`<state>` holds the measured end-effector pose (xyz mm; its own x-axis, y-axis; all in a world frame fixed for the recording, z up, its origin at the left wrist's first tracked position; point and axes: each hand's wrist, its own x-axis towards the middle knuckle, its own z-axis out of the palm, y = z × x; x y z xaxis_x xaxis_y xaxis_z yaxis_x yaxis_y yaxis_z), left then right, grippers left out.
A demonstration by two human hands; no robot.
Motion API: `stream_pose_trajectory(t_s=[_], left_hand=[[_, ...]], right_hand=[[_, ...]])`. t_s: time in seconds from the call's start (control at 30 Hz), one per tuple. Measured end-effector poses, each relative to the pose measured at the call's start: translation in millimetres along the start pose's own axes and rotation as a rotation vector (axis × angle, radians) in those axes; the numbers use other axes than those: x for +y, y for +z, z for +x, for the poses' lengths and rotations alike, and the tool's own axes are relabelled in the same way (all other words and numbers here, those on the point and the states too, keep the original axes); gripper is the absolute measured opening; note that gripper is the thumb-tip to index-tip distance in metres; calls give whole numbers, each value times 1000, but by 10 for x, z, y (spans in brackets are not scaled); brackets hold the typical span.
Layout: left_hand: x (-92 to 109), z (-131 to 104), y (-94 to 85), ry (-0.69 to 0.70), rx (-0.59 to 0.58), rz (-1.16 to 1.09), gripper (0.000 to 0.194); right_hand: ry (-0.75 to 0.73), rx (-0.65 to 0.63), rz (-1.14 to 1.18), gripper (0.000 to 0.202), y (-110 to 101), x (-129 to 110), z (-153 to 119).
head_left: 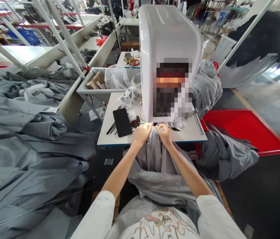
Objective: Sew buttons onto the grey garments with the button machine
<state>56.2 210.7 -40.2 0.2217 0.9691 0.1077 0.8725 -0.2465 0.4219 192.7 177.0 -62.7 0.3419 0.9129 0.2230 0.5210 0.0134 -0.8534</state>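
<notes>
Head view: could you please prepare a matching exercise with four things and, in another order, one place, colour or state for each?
1. Hands
2. Tray
3. Machine
4. Package

A. In the white bin
B. White
C. Holding grey cloth
D. Red

Pairs: 1-C, 2-D, 3-B, 4-A

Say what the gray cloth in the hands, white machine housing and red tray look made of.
Gray cloth: probably thin synthetic fabric, slightly shiny, falling in soft folds.
Machine housing: painted metal or plastic, unclear which; glossy, with highlights along rounded edges.
Red tray: likely molded plastic, smooth, evenly colored, with a rounded rim.
</notes>
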Motion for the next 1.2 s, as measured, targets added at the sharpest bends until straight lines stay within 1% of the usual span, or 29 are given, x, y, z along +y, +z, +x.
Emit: stream_pose_trajectory(t_s=[0.13,0.23,0.3,0.37,0.43,0.5,0.53,0.6,0.67,0.7,0.77,0.83,0.93,1.03,1.1,1.2], left_hand=[[-19,-22,43,18,-15,80,43],[-66,-52,79,23,-38,19,45],[-115,-77,107,53,-61,-36,47],[-171,-96,139,107,-25,-76,53],[-224,-102,172,180,70,-120,57],[-265,-93,195,290,150,-180,54],[-279,-83,203,352,163,-210,50],[-298,-60,209,454,151,-268,39],[-306,-37,209,496,126,-319,30],[-308,-28,210,498,114,-340,27],[-314,-12,215,488,102,-372,26],[-323,-1,228,475,104,-392,25],[-338,7,251,459,123,-424,23],[-346,6,260,450,126,-443,22],[-345,3,256,442,123,-451,21],[-341,0,239,429,118,-466,21]], right_hand=[[-9,41,-37,37,31,41,-73],[-16,57,-89,39,54,73,-112],[-21,65,-120,39,66,87,-124],[-19,66,-138,38,68,95,-126],[-15,55,-142,35,53,102,-120],[-21,28,-142,31,14,114,-112],[-29,7,-147,29,-15,122,-109],[-52,-48,-179,24,-89,133,-103],[-99,-100,-212,20,-183,129,-92],[-138,-103,-221,19,-237,120,-81],[-234,-37,-226,19,-356,92,-33],[-310,89,-230,22,-486,72,61],[-328,242,-223,22,-684,115,274],[-264,287,-214,16,-844,252,479],[-175,324,-200,15,-917,356,564],[-9,464,-120,18,-974,477,603]])
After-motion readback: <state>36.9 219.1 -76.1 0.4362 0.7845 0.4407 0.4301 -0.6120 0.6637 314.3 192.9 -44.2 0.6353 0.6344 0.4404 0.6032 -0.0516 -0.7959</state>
